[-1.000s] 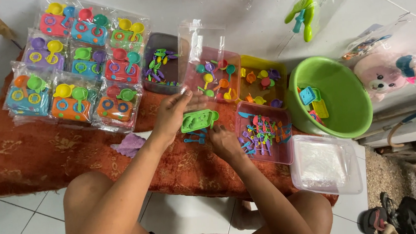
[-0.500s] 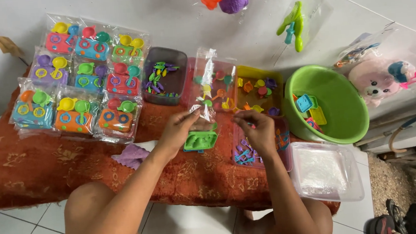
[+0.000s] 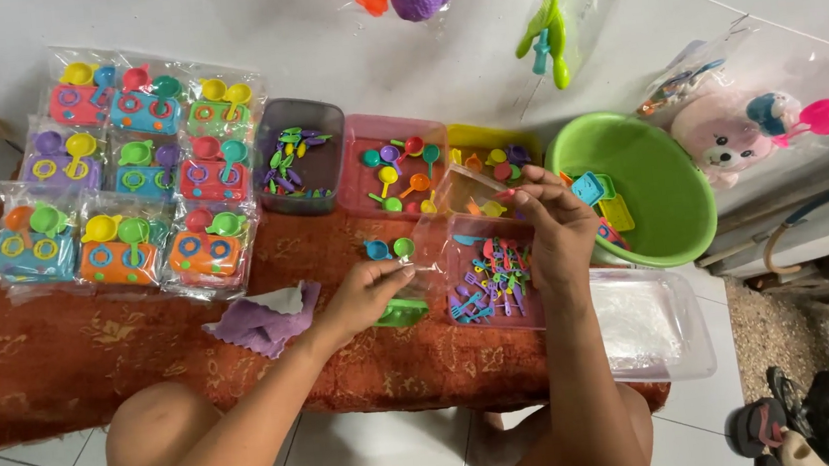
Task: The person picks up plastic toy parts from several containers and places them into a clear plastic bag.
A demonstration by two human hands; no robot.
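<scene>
Between both hands, clear plastic bag point(image 3: 454, 222) stretched slantwise above bench point(image 3: 66, 363): right hand point(image 3: 557, 236) pinches upper end, left hand point(image 3: 372, 295) pinches lower end, just above green toy point(image 3: 403, 313).

Clear bag point(image 3: 454, 222) now stretched betw. both hands; right hand point(image 3: 557, 236) lifted toward green basin point(image 3: 672, 210); green toy point(image 3: 402, 313) left on cloth (under left hand point(image 3: 368, 297)).

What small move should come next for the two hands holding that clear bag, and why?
Probably spread the clear bag's mouth wider. The left hand pinches its lower edge and the right hand its upper edge, while the green toy piece lies outside it on the cloth below.
</scene>
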